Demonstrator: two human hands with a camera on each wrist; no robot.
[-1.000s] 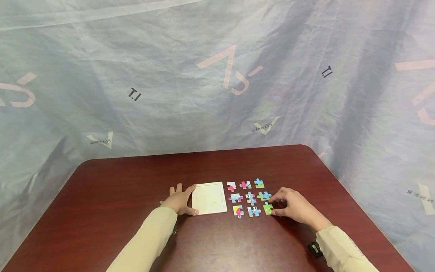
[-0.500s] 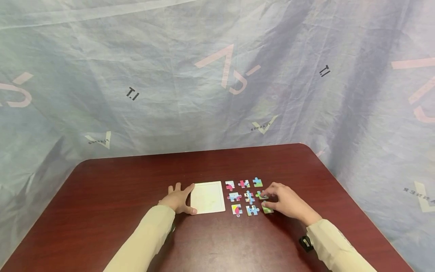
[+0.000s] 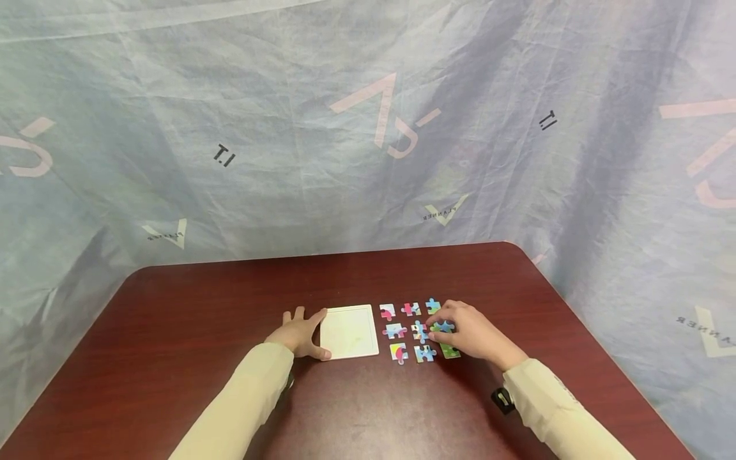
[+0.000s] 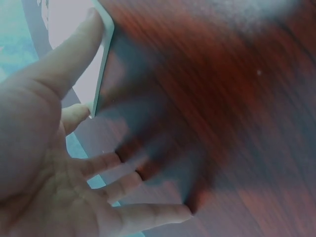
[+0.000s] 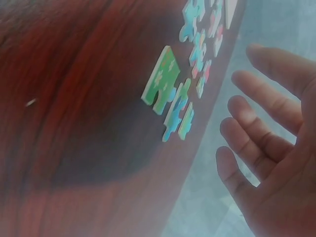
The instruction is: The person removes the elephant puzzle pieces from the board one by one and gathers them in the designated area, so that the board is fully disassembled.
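A square cream puzzle tray (image 3: 349, 332) lies flat on the table. My left hand (image 3: 292, 335) spreads along its left side, thumb and forefinger touching the tray's two left corners; the other fingers are straight in the left wrist view. Several jigsaw pieces lie in a three-by-three layout right of the tray. Over the right column hovers my right hand (image 3: 474, 329), its fingers relaxed and holding nothing in the right wrist view. Beneath it are a green piece (image 5: 165, 81) and a blue-and-green piece (image 3: 444, 327), partly covered by fingers in the head view.
The dark red wooden table (image 3: 368, 409) has rounded far corners. Grey printed fabric (image 3: 305, 160) hangs behind and at both sides. A black wrist device (image 3: 503, 400) shows beneath the right sleeve (image 3: 546, 396).
My right hand has moved left and slightly away from me, from the right edge of the pieces to over the right column. My left hand stays at the tray.
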